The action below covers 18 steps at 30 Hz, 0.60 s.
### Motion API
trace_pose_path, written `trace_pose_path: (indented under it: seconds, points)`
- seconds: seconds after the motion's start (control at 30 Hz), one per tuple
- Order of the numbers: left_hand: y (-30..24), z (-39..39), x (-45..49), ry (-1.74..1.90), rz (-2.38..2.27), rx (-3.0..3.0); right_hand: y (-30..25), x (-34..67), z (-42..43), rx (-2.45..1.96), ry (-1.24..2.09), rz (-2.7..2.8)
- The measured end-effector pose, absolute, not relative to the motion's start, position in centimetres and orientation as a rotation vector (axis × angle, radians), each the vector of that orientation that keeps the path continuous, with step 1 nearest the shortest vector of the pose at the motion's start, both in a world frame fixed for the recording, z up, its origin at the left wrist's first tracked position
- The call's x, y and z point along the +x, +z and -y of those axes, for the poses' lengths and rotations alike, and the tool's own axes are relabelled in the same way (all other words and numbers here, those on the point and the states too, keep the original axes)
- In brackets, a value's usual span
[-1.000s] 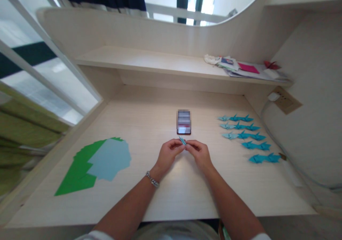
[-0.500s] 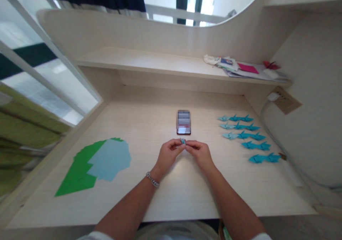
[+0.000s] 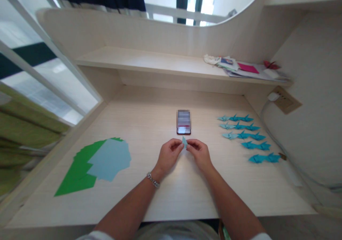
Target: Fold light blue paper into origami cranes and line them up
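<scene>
A small light blue piece of folded paper (image 3: 184,142) stands between my hands, just in front of the phone, with its pointed tip facing away from me. My left hand (image 3: 170,154) pinches its left side between thumb and fingers. From the other side, the thumb and fingers of my right hand (image 3: 199,152) close on the paper's right edge. Fingertips cover its lower part. Over to the right lie several rows of folded blue paper cranes (image 3: 242,135), some pale and some deeper blue.
A phone (image 3: 184,122) lies on the desk (image 3: 149,111) beyond my hands. Fanned light blue sheets (image 3: 113,159) overlap green sheets (image 3: 77,168) on the left. Papers (image 3: 247,68) rest on the shelf at the back right. A cable (image 3: 283,147) runs along the right wall.
The folded paper has turned between my fingers, so its flat pointed face now shows where a narrow edge showed before. Both hands have barely shifted.
</scene>
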State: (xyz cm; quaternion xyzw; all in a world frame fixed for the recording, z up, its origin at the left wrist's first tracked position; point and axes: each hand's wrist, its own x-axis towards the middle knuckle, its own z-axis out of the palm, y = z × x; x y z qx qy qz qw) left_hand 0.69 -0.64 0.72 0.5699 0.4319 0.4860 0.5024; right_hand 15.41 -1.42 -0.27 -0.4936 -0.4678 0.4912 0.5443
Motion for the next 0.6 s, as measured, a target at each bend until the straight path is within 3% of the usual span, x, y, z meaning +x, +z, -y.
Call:
trace_pose_path:
  seconds: [0.6]
  points:
    - [0.02, 0.67, 1.01, 1.206, -1.077, 1.35, 0.55, 15.03, 1.67, -1.221, 1.151, 1.069]
